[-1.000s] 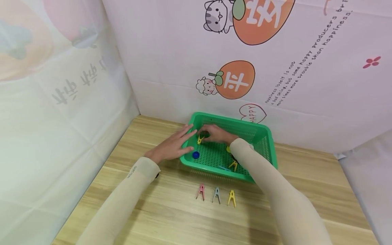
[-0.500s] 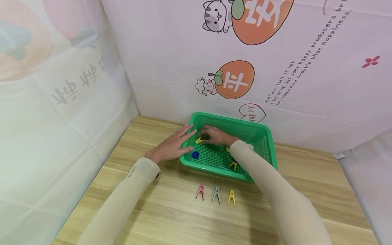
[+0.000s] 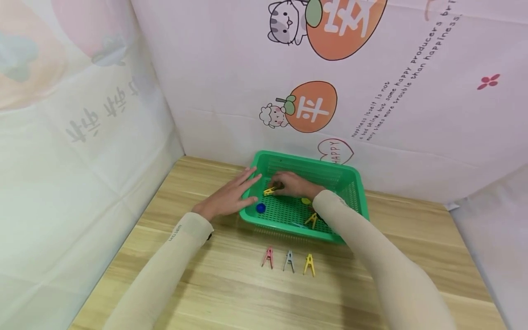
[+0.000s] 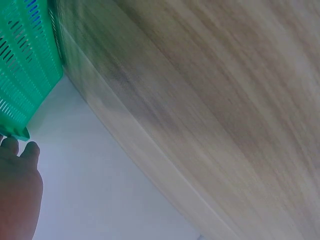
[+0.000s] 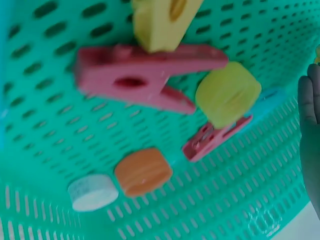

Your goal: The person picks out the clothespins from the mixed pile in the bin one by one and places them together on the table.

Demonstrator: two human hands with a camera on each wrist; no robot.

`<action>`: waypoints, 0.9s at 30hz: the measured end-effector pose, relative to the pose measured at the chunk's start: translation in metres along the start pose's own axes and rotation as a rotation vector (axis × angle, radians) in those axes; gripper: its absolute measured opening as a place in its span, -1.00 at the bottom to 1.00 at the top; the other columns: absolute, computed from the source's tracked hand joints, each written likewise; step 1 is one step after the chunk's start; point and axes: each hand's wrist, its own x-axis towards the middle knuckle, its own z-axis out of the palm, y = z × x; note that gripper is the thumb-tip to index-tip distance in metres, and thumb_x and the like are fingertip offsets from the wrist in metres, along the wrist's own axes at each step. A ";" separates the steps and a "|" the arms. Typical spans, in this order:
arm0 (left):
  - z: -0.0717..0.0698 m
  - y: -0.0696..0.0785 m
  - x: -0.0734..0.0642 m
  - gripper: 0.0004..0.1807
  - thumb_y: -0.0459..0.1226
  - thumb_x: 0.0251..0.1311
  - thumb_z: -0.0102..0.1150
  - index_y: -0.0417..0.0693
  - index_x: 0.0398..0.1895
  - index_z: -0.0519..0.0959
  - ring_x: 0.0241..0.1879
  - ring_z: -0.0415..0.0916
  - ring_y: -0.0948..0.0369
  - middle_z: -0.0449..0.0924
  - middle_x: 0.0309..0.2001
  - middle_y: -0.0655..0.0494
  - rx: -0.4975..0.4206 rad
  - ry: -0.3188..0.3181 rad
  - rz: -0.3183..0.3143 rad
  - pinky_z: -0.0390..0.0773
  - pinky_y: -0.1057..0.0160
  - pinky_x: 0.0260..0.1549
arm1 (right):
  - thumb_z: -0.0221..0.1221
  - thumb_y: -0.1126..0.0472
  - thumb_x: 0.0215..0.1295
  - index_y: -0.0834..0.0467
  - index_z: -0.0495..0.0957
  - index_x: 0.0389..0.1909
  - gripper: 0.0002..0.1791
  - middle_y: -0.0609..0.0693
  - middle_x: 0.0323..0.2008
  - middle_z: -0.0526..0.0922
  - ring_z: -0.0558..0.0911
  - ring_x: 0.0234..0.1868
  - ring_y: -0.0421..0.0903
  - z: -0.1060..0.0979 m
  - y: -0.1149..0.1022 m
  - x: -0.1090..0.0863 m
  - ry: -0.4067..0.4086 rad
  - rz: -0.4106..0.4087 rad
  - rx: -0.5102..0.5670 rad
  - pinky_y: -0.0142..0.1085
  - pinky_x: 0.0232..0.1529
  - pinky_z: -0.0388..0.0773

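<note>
A green plastic basket [image 3: 284,229] stands at the back of the wooden table. My left hand [image 3: 224,197] rests on its left rim with spread, straight fingers; the left wrist view catches part of that hand [image 4: 20,185] below the rim. Inside the basket, my right hand [image 3: 290,184] pinches a yellow clothespin [image 3: 269,191] at its end. A blue cap [image 3: 261,208] lies by the left wall. Under the right forearm are another yellow clothespin [image 3: 311,220] and a yellow cap [image 3: 305,200]. The right wrist view shows a pink clothespin [image 5: 115,75] on the basket floor.
In front of the basket, a pink clothespin [image 3: 268,257], a grey-blue clothespin [image 3: 289,260] and a yellow clothespin [image 3: 309,264] lie in a row. An orange cap [image 5: 142,172] and a white cap [image 5: 92,192] sit inside the basket. A printed cloth wall [image 3: 231,91] rises behind.
The yellow clothespin at my right fingers has turned from steep to nearly sideways. My left hand stays on the rim. The head view has shifted slightly.
</note>
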 end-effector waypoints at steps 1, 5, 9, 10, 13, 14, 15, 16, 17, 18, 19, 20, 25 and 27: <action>0.000 0.000 0.000 -0.14 0.14 0.67 0.02 0.10 0.83 -0.04 0.81 -0.32 -0.10 -0.31 0.83 -0.01 -0.003 0.001 -0.001 0.02 -0.33 0.69 | 0.40 0.16 0.51 0.07 0.76 0.12 -0.75 0.00 0.07 0.71 0.70 0.06 -0.08 -0.002 0.000 -0.003 0.005 -0.003 0.000 -0.11 0.14 0.74; 0.000 0.002 0.001 -0.14 0.16 0.66 0.00 0.10 0.83 -0.02 0.81 -0.32 -0.08 -0.31 0.84 0.01 -0.008 0.004 -0.003 0.03 -0.34 0.68 | 0.42 0.15 0.50 0.05 0.77 0.09 -0.77 -0.03 0.05 0.72 0.69 0.03 -0.10 -0.009 -0.001 -0.016 0.024 -0.006 -0.007 -0.09 0.13 0.72; 0.000 0.002 0.000 -0.13 0.16 0.66 0.01 0.09 0.83 -0.03 0.81 -0.32 -0.10 -0.35 0.84 0.04 -0.012 0.002 -0.001 0.02 -0.36 0.68 | 0.41 0.15 0.50 0.05 0.77 0.10 -0.77 -0.03 0.03 0.72 0.68 0.02 -0.08 -0.015 -0.006 -0.030 0.032 -0.001 -0.005 -0.06 0.12 0.71; 0.000 0.002 0.000 -0.13 0.15 0.66 0.01 0.09 0.83 -0.04 0.81 -0.32 -0.10 -0.37 0.84 0.06 -0.015 0.000 -0.003 0.01 -0.36 0.68 | 0.42 0.16 0.49 0.05 0.77 0.11 -0.76 -0.03 0.04 0.72 0.68 0.03 -0.07 -0.016 -0.007 -0.033 0.034 0.003 -0.001 -0.06 0.12 0.71; -0.001 0.002 -0.001 -0.13 0.15 0.66 0.02 0.12 0.83 -0.05 0.81 -0.32 -0.10 -0.39 0.84 0.09 -0.023 -0.002 -0.009 0.00 -0.36 0.68 | 0.42 0.17 0.48 0.05 0.77 0.10 -0.76 -0.03 0.03 0.73 0.69 0.03 -0.05 -0.018 -0.011 -0.043 0.050 -0.006 0.007 -0.05 0.13 0.71; -0.001 0.002 -0.001 -0.13 0.15 0.66 0.01 0.14 0.83 -0.06 0.81 -0.33 -0.10 -0.39 0.84 0.09 -0.025 -0.002 -0.012 0.00 -0.36 0.68 | 0.43 0.17 0.48 0.04 0.77 0.10 -0.76 -0.04 0.03 0.73 0.69 0.04 -0.04 -0.019 -0.012 -0.045 0.058 -0.006 0.008 -0.05 0.13 0.72; -0.001 0.002 -0.002 -0.13 0.16 0.67 0.00 0.15 0.83 -0.07 0.81 -0.33 -0.09 -0.38 0.84 0.08 -0.023 -0.003 -0.014 -0.01 -0.36 0.68 | 0.43 0.18 0.47 0.04 0.77 0.09 -0.76 -0.04 0.04 0.73 0.70 0.05 -0.03 -0.020 -0.013 -0.048 0.069 -0.009 0.011 -0.04 0.14 0.72; 0.000 0.002 -0.002 -0.13 0.17 0.66 0.00 0.16 0.83 -0.09 0.81 -0.34 -0.10 -0.38 0.84 0.06 -0.021 -0.002 -0.013 -0.01 -0.37 0.68 | 0.44 0.17 0.47 0.03 0.78 0.09 -0.76 -0.05 0.04 0.73 0.71 0.06 -0.03 -0.020 -0.014 -0.052 0.081 -0.009 0.009 -0.03 0.14 0.73; 0.000 0.001 -0.002 -0.13 0.17 0.66 -0.01 0.16 0.83 -0.09 0.81 -0.34 -0.09 -0.37 0.84 0.05 -0.021 0.000 -0.013 -0.01 -0.37 0.68 | 0.44 0.17 0.46 0.03 0.78 0.09 -0.77 -0.05 0.03 0.74 0.72 0.06 -0.02 -0.021 -0.015 -0.055 0.095 -0.009 0.013 -0.02 0.14 0.74; 0.000 0.001 -0.002 -0.13 0.17 0.66 -0.01 0.17 0.83 -0.09 0.81 -0.35 -0.09 -0.36 0.84 0.04 -0.020 0.001 -0.013 -0.01 -0.37 0.68 | 0.44 0.18 0.46 0.03 0.78 0.08 -0.77 -0.05 0.03 0.74 0.73 0.07 -0.01 -0.022 -0.016 -0.058 0.106 -0.007 0.014 -0.01 0.14 0.74; 0.000 0.001 -0.002 -0.12 0.17 0.66 -0.01 0.16 0.83 -0.09 0.81 -0.35 -0.09 -0.36 0.84 0.04 -0.019 0.001 -0.014 -0.02 -0.36 0.68 | 0.44 0.17 0.46 0.03 0.78 0.09 -0.76 -0.05 0.03 0.73 0.74 0.07 0.01 -0.024 -0.017 -0.062 0.116 -0.006 0.017 0.00 0.14 0.75; 0.001 0.001 -0.002 -0.12 0.17 0.66 -0.01 0.16 0.83 -0.09 0.81 -0.35 -0.08 -0.36 0.84 0.04 -0.018 0.001 -0.013 -0.02 -0.36 0.69 | 0.44 0.18 0.46 0.04 0.78 0.09 -0.76 -0.04 0.02 0.73 0.74 0.07 0.03 -0.025 -0.019 -0.066 0.124 -0.004 0.022 0.02 0.13 0.75; 0.001 0.002 -0.001 -0.12 0.15 0.67 0.00 0.11 0.83 -0.09 0.81 -0.34 -0.12 -0.38 0.84 0.06 -0.012 0.001 -0.006 -0.03 -0.35 0.69 | 0.44 0.14 0.47 0.07 0.77 0.10 -0.74 -0.02 0.00 0.72 0.73 0.03 0.07 -0.032 -0.029 -0.084 0.142 0.010 0.018 0.03 0.07 0.74; 0.001 0.003 0.000 -0.12 0.14 0.67 0.00 0.11 0.83 -0.08 0.80 -0.33 -0.14 -0.37 0.84 0.05 -0.009 0.001 0.001 -0.03 -0.35 0.69 | 0.43 0.10 0.48 0.06 0.77 0.11 -0.73 -0.04 -0.01 0.71 0.73 0.01 0.03 -0.035 -0.032 -0.090 0.157 0.021 0.006 0.00 0.05 0.75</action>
